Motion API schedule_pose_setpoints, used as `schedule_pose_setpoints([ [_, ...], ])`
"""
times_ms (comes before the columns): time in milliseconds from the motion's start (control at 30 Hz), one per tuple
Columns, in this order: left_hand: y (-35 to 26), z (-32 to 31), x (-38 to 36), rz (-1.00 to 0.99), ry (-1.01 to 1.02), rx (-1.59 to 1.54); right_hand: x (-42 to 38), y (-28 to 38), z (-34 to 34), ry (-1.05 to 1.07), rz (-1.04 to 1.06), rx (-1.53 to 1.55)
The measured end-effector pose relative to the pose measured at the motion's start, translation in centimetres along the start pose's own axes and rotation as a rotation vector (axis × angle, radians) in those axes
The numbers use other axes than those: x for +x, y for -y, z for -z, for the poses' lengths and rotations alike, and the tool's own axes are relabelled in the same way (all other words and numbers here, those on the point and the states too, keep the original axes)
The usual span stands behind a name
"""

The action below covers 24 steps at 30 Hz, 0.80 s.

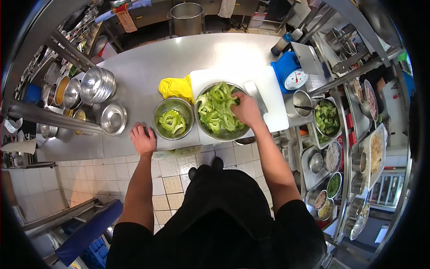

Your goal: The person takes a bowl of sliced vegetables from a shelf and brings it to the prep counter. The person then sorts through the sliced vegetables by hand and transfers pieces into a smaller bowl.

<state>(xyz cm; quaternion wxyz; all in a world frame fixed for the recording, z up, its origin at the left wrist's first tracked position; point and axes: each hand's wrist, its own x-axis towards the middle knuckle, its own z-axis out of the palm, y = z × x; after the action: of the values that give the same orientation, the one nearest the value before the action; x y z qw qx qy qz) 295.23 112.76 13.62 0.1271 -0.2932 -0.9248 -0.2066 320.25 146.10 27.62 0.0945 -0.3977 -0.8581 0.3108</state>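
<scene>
My right hand (245,109) reaches into a perforated metal colander (222,136) and grips some of the pale green vegetable slices (218,107) heaped in it. The colander stands on a white cutting board (275,107). To its left, a smaller steel bowl (160,131) holds more slices of the same kind. My left hand (143,139) rests on the front edge of the steel table, left of that bowl, with nothing visible in it. A cleaver (255,95) lies on the board beyond my right hand.
A yellow cloth (176,87) lies behind the bowls. Stacked steel bowls (96,85) and a small bowl (113,119) stand at the left. A blue scale (286,71) and a steel pot (299,103) are at the right, beside shelves of ingredient containers (327,117).
</scene>
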Motion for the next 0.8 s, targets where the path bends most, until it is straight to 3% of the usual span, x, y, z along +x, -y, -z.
schedule_pose_setpoints([
  [200, 0.3, -0.4, -0.1, 0.002, -0.007, -0.007, 0.1, 1.0, 1.0, -0.003, 0.083, 0.256],
  [500, 0.1, 0.0, 0.1, 0.046, 0.025, -0.015, -0.6, -3.0, -1.4, 0.192, 0.020, -0.340],
  [600, 0.1, -0.1, 0.0, 0.049, 0.038, -0.019, -2.7, -1.3, -3.0, 0.220, 0.019, -0.757],
  [800, -0.2, 0.2, -0.1, 0.037, 0.021, -0.033, -2.4, -3.0, -5.8, 0.087, -0.063, -0.563],
])
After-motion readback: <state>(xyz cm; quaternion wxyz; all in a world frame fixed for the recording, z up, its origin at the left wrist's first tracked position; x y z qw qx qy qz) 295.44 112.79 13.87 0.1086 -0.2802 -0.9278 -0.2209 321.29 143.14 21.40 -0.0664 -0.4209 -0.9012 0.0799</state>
